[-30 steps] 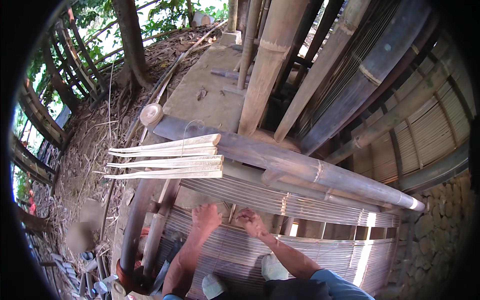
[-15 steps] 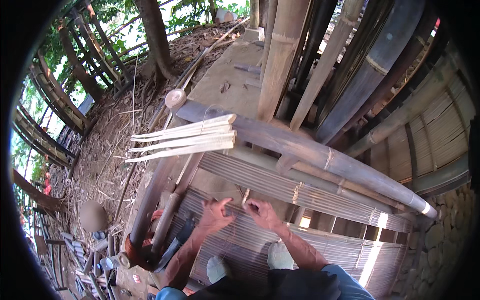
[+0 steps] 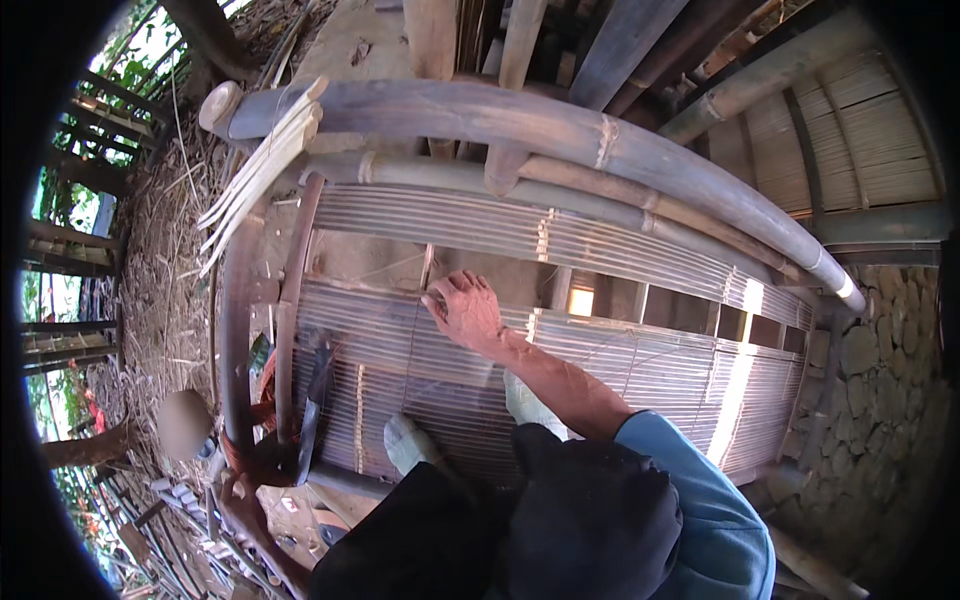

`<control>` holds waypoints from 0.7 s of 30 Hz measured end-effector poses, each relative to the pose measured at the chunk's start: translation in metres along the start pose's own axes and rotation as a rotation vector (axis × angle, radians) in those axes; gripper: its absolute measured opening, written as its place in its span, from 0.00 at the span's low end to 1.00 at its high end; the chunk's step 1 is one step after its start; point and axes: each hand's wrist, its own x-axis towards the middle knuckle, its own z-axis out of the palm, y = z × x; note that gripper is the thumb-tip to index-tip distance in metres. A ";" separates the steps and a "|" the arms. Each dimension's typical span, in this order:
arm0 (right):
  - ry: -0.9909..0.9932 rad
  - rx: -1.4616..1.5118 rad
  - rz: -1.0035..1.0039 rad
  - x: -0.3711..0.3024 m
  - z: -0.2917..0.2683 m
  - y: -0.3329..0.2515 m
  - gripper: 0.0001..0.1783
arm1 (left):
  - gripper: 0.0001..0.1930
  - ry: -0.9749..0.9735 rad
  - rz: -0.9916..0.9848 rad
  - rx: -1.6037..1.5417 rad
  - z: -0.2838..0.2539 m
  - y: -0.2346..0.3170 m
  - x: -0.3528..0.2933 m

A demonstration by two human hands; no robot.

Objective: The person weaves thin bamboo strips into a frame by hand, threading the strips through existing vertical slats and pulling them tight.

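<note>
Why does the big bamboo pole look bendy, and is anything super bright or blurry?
Head view: the fisheye lens likely bends the pole; a sunlit stripe glares across the slats at right; a round patch at lower left is blurred.

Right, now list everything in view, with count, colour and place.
Rail: 1, grey-brown, across the top
Strips: several, pale, over the rail's left end
Slats: many, grey-brown, middle
Posts: several, brown and grey, top
Panel: 1, tan, upper right
Stone wall: 1, grey-brown, right
Trunk: 1, brown, upper left
Knife: 1, dark and grey, slats' left end
Offcuts: many, greyish, lower left
Sleeve: 1, blue, lower right
Feet: 2, pale green coverings, lower middle
Left hand: 1, bare, lower left
Right hand: 1, bare, over the slats
</note>
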 end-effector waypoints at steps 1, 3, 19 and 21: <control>-0.057 -0.057 0.012 -0.005 -0.002 0.009 0.12 | 0.15 0.030 0.064 0.056 -0.005 0.046 -0.011; -0.048 -0.057 0.025 -0.007 0.004 0.011 0.12 | 0.11 0.061 0.096 -0.156 -0.002 0.134 -0.017; 0.037 -0.038 -0.058 0.005 0.009 -0.003 0.11 | 0.25 0.074 0.693 -0.370 0.154 0.338 0.000; 0.009 -0.034 -0.025 0.006 0.008 -0.003 0.12 | 0.26 0.102 0.709 -0.396 0.164 0.343 0.000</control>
